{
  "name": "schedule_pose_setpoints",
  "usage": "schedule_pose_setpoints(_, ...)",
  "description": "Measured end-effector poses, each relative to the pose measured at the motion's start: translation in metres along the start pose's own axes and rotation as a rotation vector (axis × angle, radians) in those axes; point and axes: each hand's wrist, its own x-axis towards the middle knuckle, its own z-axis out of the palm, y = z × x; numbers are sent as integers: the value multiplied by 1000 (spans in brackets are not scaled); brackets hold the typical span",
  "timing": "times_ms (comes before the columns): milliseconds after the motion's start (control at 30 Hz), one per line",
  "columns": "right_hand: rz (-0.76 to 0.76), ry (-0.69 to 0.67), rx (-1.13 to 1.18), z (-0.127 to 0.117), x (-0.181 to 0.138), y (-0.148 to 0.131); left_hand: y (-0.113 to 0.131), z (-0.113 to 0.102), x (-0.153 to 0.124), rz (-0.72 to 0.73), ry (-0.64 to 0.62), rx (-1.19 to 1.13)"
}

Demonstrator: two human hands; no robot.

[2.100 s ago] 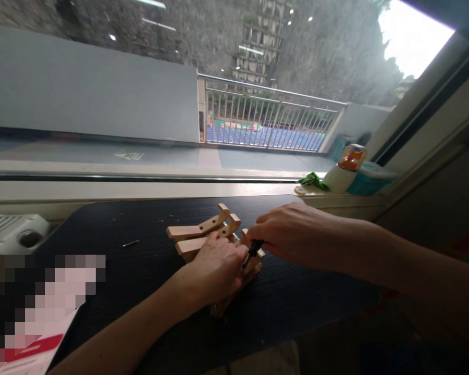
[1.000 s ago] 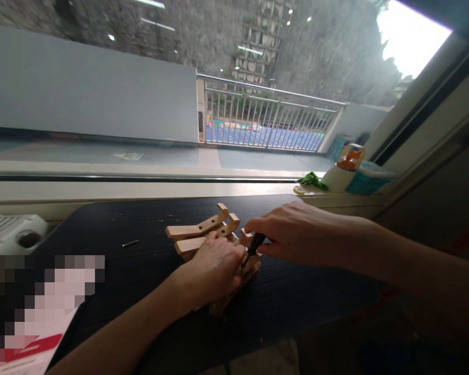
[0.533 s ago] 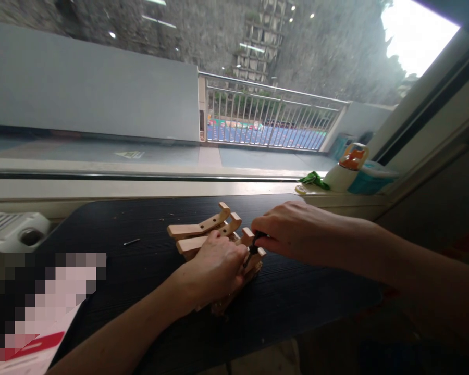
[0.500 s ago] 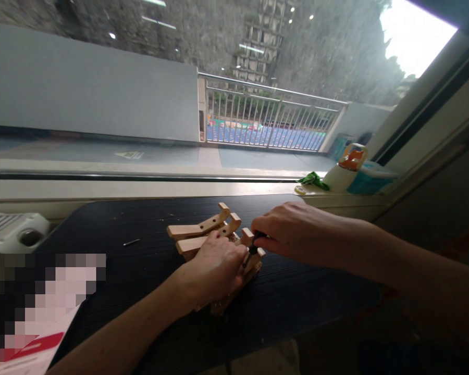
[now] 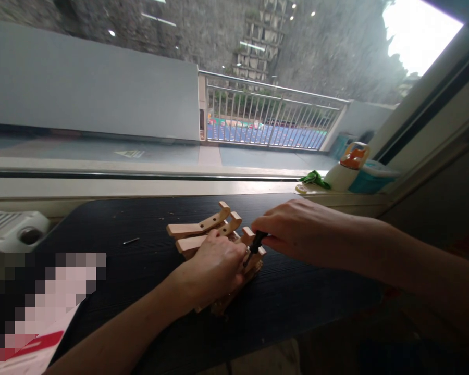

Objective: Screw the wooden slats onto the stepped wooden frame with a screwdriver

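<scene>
We are noting the wooden assembly (image 5: 198,229) lying mid-table (image 5: 133,271), left hand (image 5: 214,270) clamping it down, right hand (image 5: 297,232) pinching a screwdriver (image 5: 255,247) against it; we are judging the slanted tip may slip toward the left fingers.

Wooden assembly (image 5: 197,229) on table (image 5: 140,276); screwdriver (image 5: 256,243) at its right end; screw (image 5: 131,241) lying left.
</scene>
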Motion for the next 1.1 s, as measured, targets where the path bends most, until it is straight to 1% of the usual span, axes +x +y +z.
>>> schedule_pose_setpoints(167, 31, -5, -69, 2, 3, -4, -1, 2, 1, -3, 1, 28)
schedule_pose_setpoints(233, 66, -15, -59, 2, 2, -5, -1, 2, 1, -1, 4, 28)
schedule_pose_setpoints(300, 77, 4, -14, 1, 1, -4, -1, 2, 0, -2, 4, 33)
schedule_pose_setpoints(433, 17, 56, 81, -3, -2, -2, -1, 2, -1, -18, -5, 59)
schedule_pose_setpoints(567, 0, 3, 79, -3, 0, -1, 0, 0, 0, -7, -12, 48)
schedule_pose_setpoints(700, -14, 30, 59, 1, 3, 0, 1, -2, 1, -10, -14, 44)
schedule_pose_setpoints(767, -18, 22, 52, 2, 3, 1, 1, -2, 1, -11, -9, 31)
schedule_pose_setpoints(900, 12, -6, 38, 2, 1, 2, 1, -1, 0, -11, -12, 20)
schedule_pose_setpoints(1100, 67, 21, 81, -5, -4, 0, 1, -1, 0, -30, -31, 31)
